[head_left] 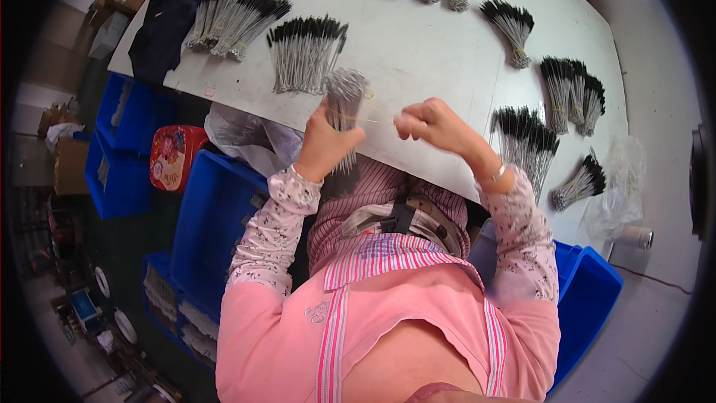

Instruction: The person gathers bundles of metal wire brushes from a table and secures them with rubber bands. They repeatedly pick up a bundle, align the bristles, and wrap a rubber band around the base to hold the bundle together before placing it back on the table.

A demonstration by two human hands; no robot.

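Observation:
My left hand (326, 142) is closed around a bundle of thin wire brushes (346, 88) at the table's near edge. The bundle stands with its silvery wire ends up, and its dark bristle ends hang down by my lap. A yellowish rubber band (379, 120) loops round the bundle and stretches right to my right hand (435, 125), whose fingers are pinched on it. Just beyond my left hand lies a loose row of similar black-tipped brushes (306, 56). Nearer my right forearm is another loose spread of them (525, 142).
Several banded brush bundles (509, 30) lie along the white table (418, 52). Dark cloth (160, 33) drapes the far left corner. Blue bins (201, 205) and a red flowered container (175, 157) stand at left. Clear plastic (620, 186) lies at the right edge.

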